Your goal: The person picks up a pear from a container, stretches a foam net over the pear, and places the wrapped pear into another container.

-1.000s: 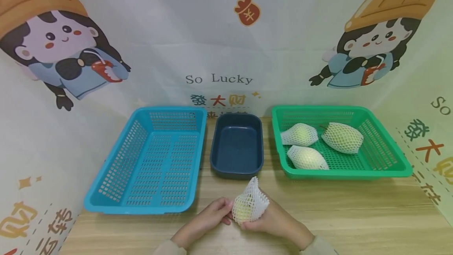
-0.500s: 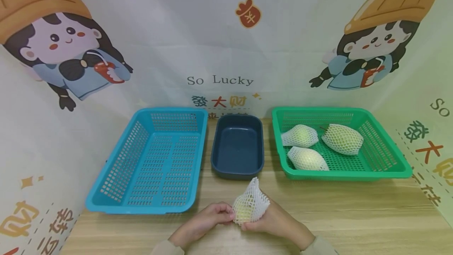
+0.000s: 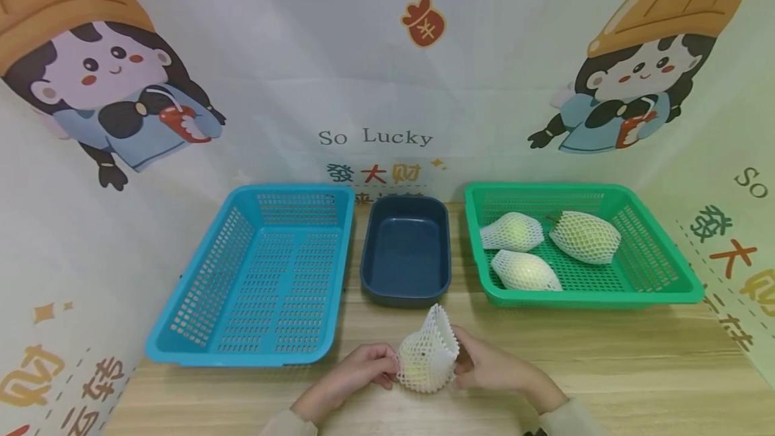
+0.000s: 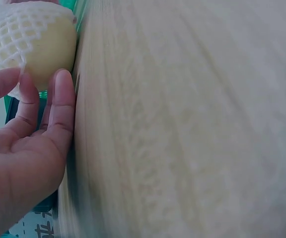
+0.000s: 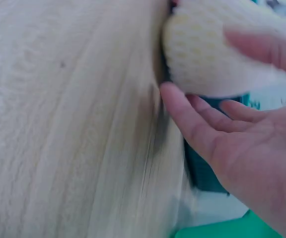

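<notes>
A pale yellow pear [image 4: 53,47] in a white foam net [image 3: 426,355] is at the near middle of the table, the net's loose end pointing up. Thumb and index finger of my left hand [image 3: 369,363] pinch the net's edge at the pear's left side. In the left wrist view, bare skin of the fruit shows beyond that edge. My right hand [image 3: 493,365] is at the pear's right, thumb and fingers spread apart. Its straight fingers [image 5: 192,119] lie right by the net in the blurred right wrist view.
A green basket [image 3: 596,298] at the right holds 3 more netted fruits, one netted fruit [image 3: 586,237] with a stem showing. A dark blue bin [image 3: 406,254] stands in the middle, a blue basket [image 3: 242,357] at the left. A printed cloth [image 3: 272,52] hangs behind the wooden table [image 3: 636,369].
My right hand has loosened its grip on the pear and drawn back to the right. My left hand has moved from beside the net to pinching its edge.
</notes>
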`<action>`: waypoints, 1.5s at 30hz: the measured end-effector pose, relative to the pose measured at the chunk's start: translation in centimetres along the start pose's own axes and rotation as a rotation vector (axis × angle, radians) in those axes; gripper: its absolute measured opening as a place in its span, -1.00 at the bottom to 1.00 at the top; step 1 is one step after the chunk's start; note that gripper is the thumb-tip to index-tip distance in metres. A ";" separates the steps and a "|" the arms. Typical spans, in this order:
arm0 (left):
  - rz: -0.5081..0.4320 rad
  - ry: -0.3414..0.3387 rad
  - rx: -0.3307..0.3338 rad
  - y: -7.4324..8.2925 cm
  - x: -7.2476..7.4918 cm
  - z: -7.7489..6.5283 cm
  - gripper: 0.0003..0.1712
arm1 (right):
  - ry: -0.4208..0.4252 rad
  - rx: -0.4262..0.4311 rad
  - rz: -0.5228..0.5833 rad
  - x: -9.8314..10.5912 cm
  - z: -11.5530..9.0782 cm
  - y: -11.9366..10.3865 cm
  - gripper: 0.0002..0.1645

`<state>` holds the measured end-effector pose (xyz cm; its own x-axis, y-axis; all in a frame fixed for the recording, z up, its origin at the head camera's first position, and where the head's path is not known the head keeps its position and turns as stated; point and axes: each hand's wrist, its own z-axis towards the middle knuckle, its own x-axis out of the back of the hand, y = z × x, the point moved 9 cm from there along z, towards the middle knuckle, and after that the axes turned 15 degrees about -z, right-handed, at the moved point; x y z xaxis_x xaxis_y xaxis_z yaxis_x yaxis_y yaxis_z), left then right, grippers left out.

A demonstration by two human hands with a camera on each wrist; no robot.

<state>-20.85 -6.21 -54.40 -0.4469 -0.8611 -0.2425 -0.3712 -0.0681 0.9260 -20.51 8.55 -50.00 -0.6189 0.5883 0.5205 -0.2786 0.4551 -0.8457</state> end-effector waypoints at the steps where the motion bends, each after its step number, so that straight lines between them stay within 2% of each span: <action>1: 0.002 -0.001 0.001 0.0 0.0 0.1 -0.80 | -0.009 -0.031 0.051 0.2 -0.1 0.4 -0.17; 5: -0.003 -0.006 0.013 0.1 0.0 0.1 -0.81 | -0.023 -0.136 0.261 0.3 -0.3 1.8 -0.39; 8: -0.012 -0.003 0.015 0.2 -0.1 0.1 -0.82 | -0.037 -0.141 0.324 0.0 -0.3 2.1 -0.44; 12: -0.011 0.009 0.004 0.5 -0.3 0.2 -0.84 | -0.002 -0.122 0.294 0.0 -0.3 2.3 -0.49; 17: 0.015 0.029 -0.005 0.6 -0.3 0.3 -0.88 | 0.082 -0.135 0.196 0.5 -0.2 2.4 -0.51; 21: -0.015 0.041 0.025 0.4 -0.2 0.3 -0.86 | 0.120 -0.144 0.144 0.6 -0.2 2.5 -0.49; 26: -0.132 -0.040 0.097 0.1 -0.4 0.0 -0.81 | 0.138 -0.142 0.116 0.6 -0.4 2.8 -0.52; 30: -0.144 -0.085 0.124 0.2 -0.7 -0.1 -0.80 | 0.146 -0.149 0.105 0.6 -0.5 2.9 -0.54; 37: -0.122 -0.088 0.110 0.4 -0.8 0.0 -0.91 | 0.165 -0.153 0.057 1.0 -0.4 2.9 -0.57; 45: -0.249 -0.139 0.106 0.1 -1.1 -0.1 -0.93 | 0.162 -0.137 0.104 0.9 -0.4 2.7 -0.51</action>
<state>-20.32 -5.37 -53.96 -0.4361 -0.7465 -0.5025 -0.5634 -0.2090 0.7993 -21.48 10.55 -51.77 -0.5099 0.7312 0.4532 -0.1109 0.4666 -0.8775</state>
